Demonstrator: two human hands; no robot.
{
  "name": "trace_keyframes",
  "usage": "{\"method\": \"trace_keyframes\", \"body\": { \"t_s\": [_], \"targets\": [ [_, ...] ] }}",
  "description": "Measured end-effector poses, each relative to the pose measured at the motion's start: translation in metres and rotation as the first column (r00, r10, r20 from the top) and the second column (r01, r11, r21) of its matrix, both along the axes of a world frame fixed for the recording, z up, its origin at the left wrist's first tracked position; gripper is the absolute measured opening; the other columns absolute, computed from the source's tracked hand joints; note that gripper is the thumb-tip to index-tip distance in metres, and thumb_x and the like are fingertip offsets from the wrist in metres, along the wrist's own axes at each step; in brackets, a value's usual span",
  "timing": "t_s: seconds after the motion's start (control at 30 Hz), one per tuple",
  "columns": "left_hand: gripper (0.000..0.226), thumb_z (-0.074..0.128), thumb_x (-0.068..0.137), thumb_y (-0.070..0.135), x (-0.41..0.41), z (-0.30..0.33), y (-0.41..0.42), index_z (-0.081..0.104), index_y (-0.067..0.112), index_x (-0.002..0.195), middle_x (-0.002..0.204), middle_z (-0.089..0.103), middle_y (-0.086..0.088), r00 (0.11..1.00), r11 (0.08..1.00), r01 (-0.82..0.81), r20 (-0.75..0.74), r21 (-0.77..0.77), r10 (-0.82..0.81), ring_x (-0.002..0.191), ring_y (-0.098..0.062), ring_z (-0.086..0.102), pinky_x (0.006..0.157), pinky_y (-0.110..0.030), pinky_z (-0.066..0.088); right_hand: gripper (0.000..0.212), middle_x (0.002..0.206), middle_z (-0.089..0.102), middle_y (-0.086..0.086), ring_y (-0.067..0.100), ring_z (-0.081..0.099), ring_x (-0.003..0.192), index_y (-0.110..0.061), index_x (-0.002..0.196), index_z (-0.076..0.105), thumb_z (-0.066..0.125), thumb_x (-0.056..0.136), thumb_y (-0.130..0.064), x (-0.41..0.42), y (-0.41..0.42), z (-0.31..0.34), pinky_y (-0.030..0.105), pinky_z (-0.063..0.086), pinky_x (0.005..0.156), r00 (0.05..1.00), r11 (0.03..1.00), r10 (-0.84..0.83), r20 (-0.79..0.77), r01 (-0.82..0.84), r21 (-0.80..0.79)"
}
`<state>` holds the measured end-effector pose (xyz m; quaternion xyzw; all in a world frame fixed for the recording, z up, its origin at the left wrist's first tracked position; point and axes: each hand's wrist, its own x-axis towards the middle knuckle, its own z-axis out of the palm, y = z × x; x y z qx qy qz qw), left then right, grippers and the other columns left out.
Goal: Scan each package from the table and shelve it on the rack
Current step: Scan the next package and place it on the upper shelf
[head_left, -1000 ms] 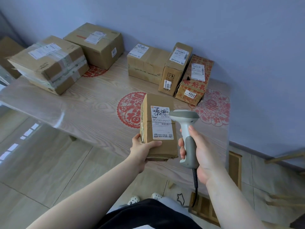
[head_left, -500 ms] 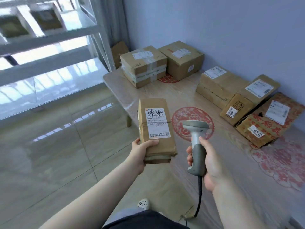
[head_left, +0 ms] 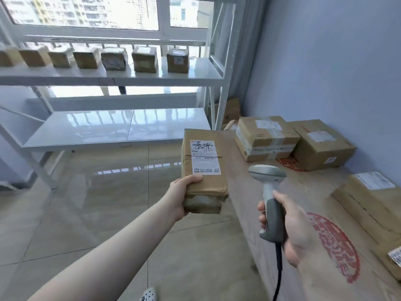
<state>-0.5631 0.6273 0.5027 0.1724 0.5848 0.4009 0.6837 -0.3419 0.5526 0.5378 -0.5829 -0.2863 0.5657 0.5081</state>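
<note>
My left hand [head_left: 181, 197] grips the near end of a long brown package [head_left: 204, 168], held upright with its white shipping label facing me. My right hand [head_left: 290, 231] holds a grey and white barcode scanner [head_left: 270, 192] by its handle, its head just right of the package and its black cable hanging down. The white metal rack [head_left: 121, 79] stands ahead on the left, with several small brown packages [head_left: 144, 59] in a row on its upper shelf. The lower shelf [head_left: 117, 127] is bare. The wooden table [head_left: 288, 213] runs along the right.
Two large taped boxes [head_left: 265, 137] [head_left: 321, 144] sit at the table's far end against the blue wall, and another box [head_left: 375, 196] lies near the right edge. Red paper-cut decorations [head_left: 334, 244] mark the tabletop. Glossy tiled floor [head_left: 86, 203] spreads between me and the rack.
The view has swung left from the table to the rack. Both hands keep the same hold on package and scanner, and the scanner now sits lower and further from the label.
</note>
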Motion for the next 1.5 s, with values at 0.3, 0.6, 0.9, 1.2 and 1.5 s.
{"method": "trace_keyframes", "body": {
  "t_s": [0.3, 0.6, 0.9, 1.2, 1.5],
  "targets": [
    [0.06, 0.08, 0.076, 0.026, -0.105, 0.056, 0.129, 0.057, 0.016, 0.131, 0.09, 0.07, -0.003, 1.0, 0.994, -0.003, 0.02, 0.11, 0.001, 0.069, -0.019, 0.067, 0.04, -0.021, 0.048, 0.041, 0.063, 0.057, 0.008, 0.016, 0.053, 0.05, 0.0, 0.085, 0.062, 0.054, 0.096, -0.038, -0.1, 0.13, 0.047, 0.029, 0.04, 0.054, 0.999, 0.995, 0.002, 0.047, -0.007, 0.099],
    [0.027, 0.074, 0.082, 0.028, -0.152, 0.096, 0.241, 0.063, 0.016, 0.103, 0.053, 0.069, 0.001, 0.996, 0.982, 0.076, 0.028, 0.176, -0.082, 0.053, -0.017, 0.069, 0.043, -0.021, 0.049, 0.036, 0.067, 0.058, 0.009, 0.017, 0.051, 0.05, -0.004, 0.079, 0.061, 0.052, 0.097, -0.034, -0.167, 0.228, 0.069, 0.031, 0.039, 0.054, 1.0, 0.99, -0.005, 0.014, 0.003, 0.139],
    [0.021, 0.072, 0.083, 0.03, -0.134, 0.077, 0.362, 0.059, 0.018, 0.093, 0.072, 0.066, -0.001, 0.996, 0.989, 0.089, -0.003, 0.122, -0.089, 0.067, -0.018, 0.062, 0.056, -0.027, 0.044, 0.033, 0.072, 0.061, 0.007, 0.017, 0.051, 0.054, -0.007, 0.079, 0.06, 0.053, 0.097, -0.034, -0.156, 0.36, 0.051, 0.029, 0.042, 0.054, 1.0, 0.994, 0.006, -0.013, -0.005, 0.108],
    [0.024, 0.074, 0.081, 0.028, -0.097, 0.074, 0.497, 0.063, 0.016, 0.099, 0.05, 0.068, 0.002, 0.997, 0.99, 0.063, 0.03, 0.124, -0.067, 0.044, -0.016, 0.068, 0.047, -0.022, 0.052, 0.029, 0.066, 0.059, 0.005, 0.016, 0.048, 0.054, -0.009, 0.081, 0.057, 0.051, 0.099, -0.031, -0.118, 0.497, 0.048, 0.027, 0.041, 0.057, 0.999, 0.997, -0.025, -0.036, 0.027, 0.068],
    [0.032, 0.078, 0.078, 0.03, -0.078, 0.081, 0.621, 0.064, 0.018, 0.104, 0.062, 0.072, 0.0, 0.991, 0.984, 0.126, 0.038, 0.127, -0.132, 0.065, -0.02, 0.068, 0.053, -0.025, 0.05, 0.036, 0.071, 0.056, 0.008, 0.018, 0.046, 0.056, -0.011, 0.07, 0.06, 0.053, 0.097, -0.033, -0.105, 0.594, 0.036, 0.031, 0.036, 0.058, 0.992, 0.996, -0.089, -0.087, 0.087, -0.028]
  ]
}}
